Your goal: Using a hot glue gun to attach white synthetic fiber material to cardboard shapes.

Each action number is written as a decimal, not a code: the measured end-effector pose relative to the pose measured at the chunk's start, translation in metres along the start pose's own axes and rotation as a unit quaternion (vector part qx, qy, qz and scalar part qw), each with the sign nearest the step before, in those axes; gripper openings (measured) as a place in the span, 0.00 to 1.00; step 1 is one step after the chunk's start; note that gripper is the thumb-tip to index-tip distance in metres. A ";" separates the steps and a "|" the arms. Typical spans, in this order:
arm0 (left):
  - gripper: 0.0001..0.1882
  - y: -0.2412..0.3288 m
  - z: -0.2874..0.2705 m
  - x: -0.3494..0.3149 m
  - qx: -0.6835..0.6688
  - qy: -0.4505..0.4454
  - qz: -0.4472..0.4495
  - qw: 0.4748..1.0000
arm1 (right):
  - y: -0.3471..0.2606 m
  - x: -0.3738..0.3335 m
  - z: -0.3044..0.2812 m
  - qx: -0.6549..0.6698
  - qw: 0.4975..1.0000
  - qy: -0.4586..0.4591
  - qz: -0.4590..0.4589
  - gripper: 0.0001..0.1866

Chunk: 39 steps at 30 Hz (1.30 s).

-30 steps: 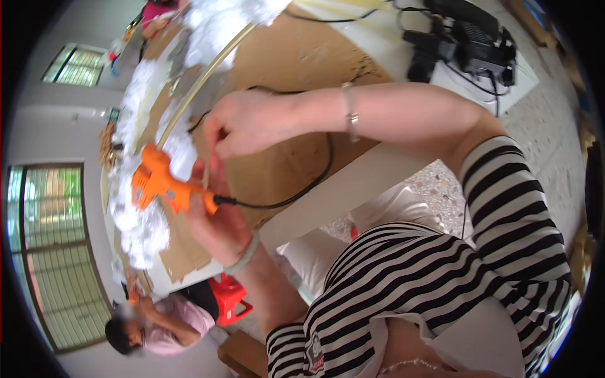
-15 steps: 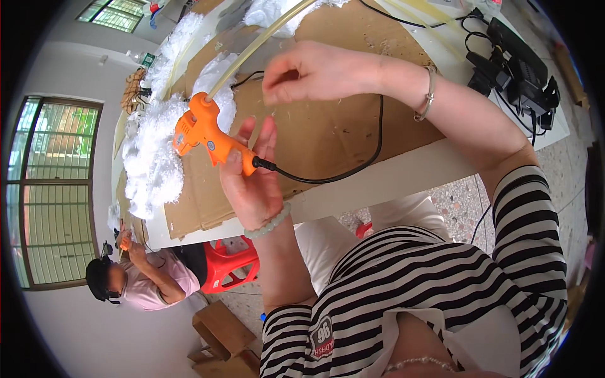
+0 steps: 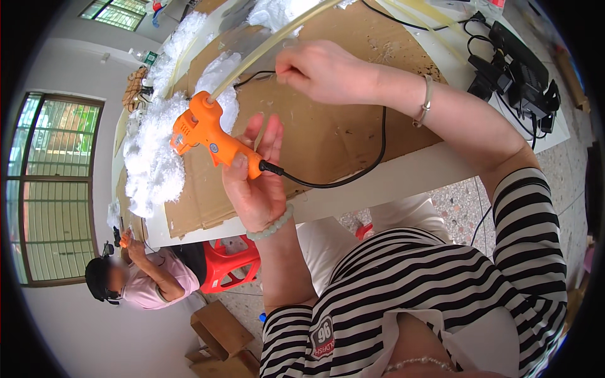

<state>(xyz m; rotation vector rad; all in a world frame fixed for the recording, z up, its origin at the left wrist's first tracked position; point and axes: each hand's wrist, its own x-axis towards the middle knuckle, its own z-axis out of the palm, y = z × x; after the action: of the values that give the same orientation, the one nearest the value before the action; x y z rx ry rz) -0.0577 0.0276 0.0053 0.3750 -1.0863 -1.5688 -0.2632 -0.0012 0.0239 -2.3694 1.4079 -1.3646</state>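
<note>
while the person's striped top fills the low part of the view, the left hand [image 3: 255, 183] is lifted just above it, palm turned up, with a pale bead bracelet [image 3: 272, 225] on the wrist. this hand grips the handle of an orange glue gun [image 3: 211, 137]; the thumb lies over the handle and the other fingers are spread out straight, not curled. a black cord [image 3: 353, 167] leaves the end of the handle and bends in a curve over the brown cardboard [image 3: 328, 126] that covers the surface [image 3: 403, 176]. the nose of the gun points away, toward the white fluffy stuffing [image 3: 154, 157] that lies in a long heap on the left part of the cardboard.

a bit farther, the right hand [image 3: 324, 70] is closed, its fingertips pinching a long translucent glue stick [image 3: 277, 38] whose lower end sits at the back of the gun. a thin silver bangle [image 3: 427, 101] is on this wrist. the stick runs up and away past more white stuffing.

at the far right of the surface lie black adapters with cables [image 3: 517, 63]. below the left edge of the surface stands a red plastic stool [image 3: 230, 264], and beside it another person in a pink top [image 3: 157, 283] is sitting. a window with bars [image 3: 53, 189] is on the left wall.
</note>
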 end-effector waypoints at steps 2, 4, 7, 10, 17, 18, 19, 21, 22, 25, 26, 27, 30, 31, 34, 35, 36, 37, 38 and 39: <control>0.20 0.000 0.000 -0.001 -0.002 -0.002 -0.004 1.000 | -0.003 0.003 -0.005 0.064 0.998 -0.001 0.003 0.06; 0.18 -0.001 0.002 -0.001 0.008 0.005 0.012 1.000 | -0.017 0.002 -0.001 0.092 0.996 -0.003 -0.016 0.06; 0.19 -0.002 -0.004 -0.002 -0.014 0.011 0.003 1.000 | -0.033 -0.002 0.004 0.115 0.992 -0.001 -0.058 0.05; 0.21 -0.009 0.001 -0.002 -0.012 0.024 -0.002 1.000 | -0.037 -0.006 0.005 0.088 0.993 0.011 -0.077 0.05; 0.22 -0.011 0.001 -0.004 0.033 0.029 -0.016 0.999 | -0.034 -0.006 0.012 0.023 0.995 0.025 -0.096 0.02; 0.22 -0.012 0.002 -0.005 0.026 0.022 -0.021 0.999 | -0.035 -0.006 0.010 0.012 0.995 0.025 -0.091 0.02; 0.22 -0.012 0.005 -0.005 0.034 0.017 -0.024 0.999 | -0.035 -0.007 0.008 0.015 0.994 0.022 -0.102 0.01; 0.22 -0.012 0.006 -0.005 0.042 0.012 -0.027 0.999 | -0.036 -0.007 0.007 0.017 0.993 0.019 -0.112 0.01; 0.22 -0.013 0.005 -0.005 0.046 0.015 -0.028 0.998 | -0.036 -0.007 0.008 -0.001 0.993 0.016 -0.114 0.01; 0.22 -0.015 0.008 -0.007 0.060 0.033 -0.022 0.997 | -0.035 -0.008 0.012 -0.023 0.990 0.055 -0.127 0.03; 0.22 -0.016 0.011 -0.008 0.070 0.044 -0.016 0.996 | -0.035 -0.009 0.014 -0.028 0.986 0.097 -0.136 0.04; 0.22 -0.017 0.012 -0.009 0.077 0.055 -0.010 0.995 | -0.035 -0.008 0.016 -0.015 0.985 0.095 -0.142 0.04; 0.22 -0.019 0.016 -0.005 0.056 0.035 -0.012 0.998 | -0.030 -0.006 0.011 -0.098 0.984 0.104 -0.110 0.04; 0.22 -0.017 0.018 -0.005 0.049 0.027 -0.010 0.998 | -0.027 -0.005 0.007 -0.118 0.984 0.099 -0.093 0.03; 0.22 -0.015 0.017 -0.003 0.050 0.024 0.002 0.998 | -0.007 -0.001 -0.006 -0.075 0.995 0.067 -0.025 0.04; 0.22 -0.014 0.015 -0.003 0.053 0.024 0.004 0.998 | -0.010 0.001 -0.009 -0.067 0.995 0.066 -0.031 0.04; 0.22 -0.013 0.014 -0.003 0.056 0.031 0.002 0.998 | -0.014 0.003 -0.012 -0.007 1.000 0.005 0.013 0.05; 0.22 -0.012 0.012 -0.002 0.061 0.036 0.007 0.997 | -0.018 0.004 -0.013 0.052 0.995 -0.057 0.057 0.06; 0.22 -0.013 0.012 -0.002 0.042 0.036 0.000 0.998 | -0.022 0.003 -0.013 0.090 0.990 -0.089 0.054 0.10; 0.22 -0.013 0.011 -0.002 0.022 0.036 -0.006 0.999 | -0.026 0.003 -0.013 0.093 0.990 -0.090 0.051 0.10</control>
<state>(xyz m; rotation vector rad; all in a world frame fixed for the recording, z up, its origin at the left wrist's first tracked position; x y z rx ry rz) -0.0730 0.0333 0.0007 0.4663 -1.0655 -1.5330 -0.2546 0.0162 0.0452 -2.2078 1.2749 -1.1676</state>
